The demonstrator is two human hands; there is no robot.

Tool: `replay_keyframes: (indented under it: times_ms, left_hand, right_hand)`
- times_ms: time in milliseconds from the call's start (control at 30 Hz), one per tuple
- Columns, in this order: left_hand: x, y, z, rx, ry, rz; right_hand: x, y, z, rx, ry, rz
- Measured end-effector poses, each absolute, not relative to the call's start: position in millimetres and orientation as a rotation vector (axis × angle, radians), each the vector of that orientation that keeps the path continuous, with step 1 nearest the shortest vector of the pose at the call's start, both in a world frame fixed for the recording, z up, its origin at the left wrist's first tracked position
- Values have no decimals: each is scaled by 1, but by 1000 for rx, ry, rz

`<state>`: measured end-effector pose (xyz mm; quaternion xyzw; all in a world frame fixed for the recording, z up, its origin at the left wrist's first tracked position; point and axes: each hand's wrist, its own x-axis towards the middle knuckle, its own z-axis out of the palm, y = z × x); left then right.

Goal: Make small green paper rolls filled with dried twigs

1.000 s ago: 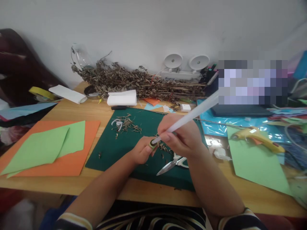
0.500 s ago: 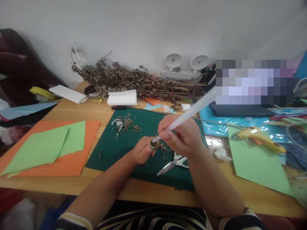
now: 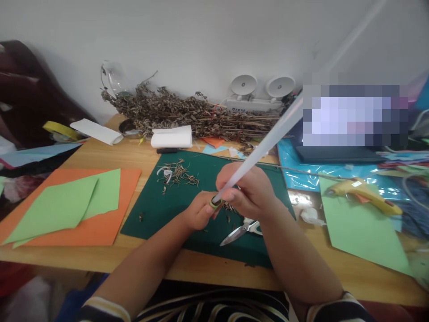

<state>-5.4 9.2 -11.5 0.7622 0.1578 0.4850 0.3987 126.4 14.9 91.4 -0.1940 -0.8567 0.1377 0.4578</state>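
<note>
A long translucent white glue stick [image 3: 259, 152] slants up to the right from my right hand [image 3: 248, 190], whose fingers are closed round it near its lower end. That end meets the mouth of a small green-rimmed tube [image 3: 216, 202], dark inside. My left hand [image 3: 200, 212] pinches the tube from below and the left; most of the tube is hidden by fingers. Under both hands lies a green cutting mat [image 3: 144, 205]. Open scissors [image 3: 237, 232] with white handles rest on it beneath my right forearm. Short dry stem pieces [image 3: 181, 173] are heaped at the mat's back left.
A bundle of dried plants [image 3: 174, 107] runs along the wall, behind a white paper roll [image 3: 171, 137]. Green paper [image 3: 50, 208] lies over orange paper [image 3: 124, 201] at left. At right, a yellow glue gun [image 3: 365, 194] sits on another green sheet [image 3: 365, 241].
My right hand has shifted slightly left and the glue stick stands a little steeper, its lower end still at the tube's mouth. My left hand stays almost in place.
</note>
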Motion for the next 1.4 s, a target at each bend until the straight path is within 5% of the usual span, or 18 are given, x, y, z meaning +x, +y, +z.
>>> replay_keyframes:
  times_ms: [1400]
  left_hand:
    - [-5, 8, -10, 1941, 444, 1225]
  right_hand:
    - [126, 8, 95, -508, -2123, 321]
